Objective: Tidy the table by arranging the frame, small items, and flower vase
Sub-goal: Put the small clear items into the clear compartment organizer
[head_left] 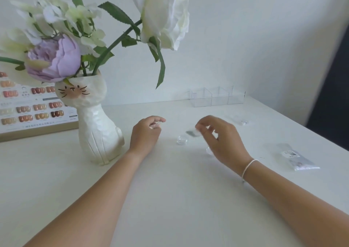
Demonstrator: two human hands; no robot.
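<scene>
A white cat-shaped vase (96, 129) with white and purple flowers stands at the left of the white table (170, 199). Behind it leans a wooden frame (28, 111) showing rows of nail colour samples. My left hand (145, 133) hovers just right of the vase, fingers closed on a small clear item. My right hand (221, 139) pinches a small clear packet (192, 133) above a tiny clear jar (181, 140). Another small clear jar (208, 150) is partly hidden under my right palm.
A clear plastic organiser (217, 96) with three compartments sits at the back by the wall. A silvery bag with a label (292, 157) lies at the right. A small clear packet (237, 120) lies behind my right hand. The table's right edge runs diagonally past them.
</scene>
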